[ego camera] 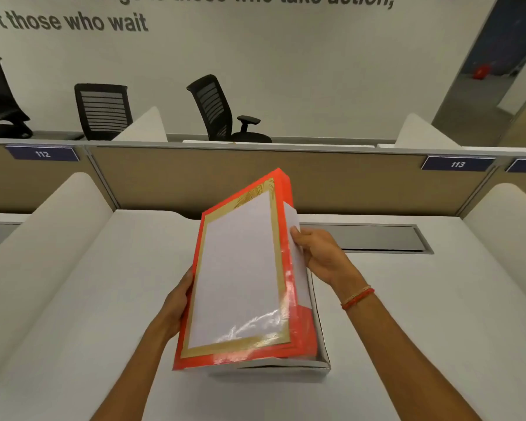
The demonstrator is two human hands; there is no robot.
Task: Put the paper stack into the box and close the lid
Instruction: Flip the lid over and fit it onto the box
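Lid half raised over box at the near edge of the white desk [407, 299].
My left hand [176, 302] grips the left side of the red cardboard lid with gold frame [240, 268], fingers hidden behind; my right hand [319, 253] pinches the white paper stack [296, 253] standing in the white open box [322, 360], thumb pressed on the sheets.

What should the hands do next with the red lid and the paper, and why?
Probably slide the paper stack down into the white box with the right hand. The left hand holds the red lid tilted up, and the paper sticks out above the box.
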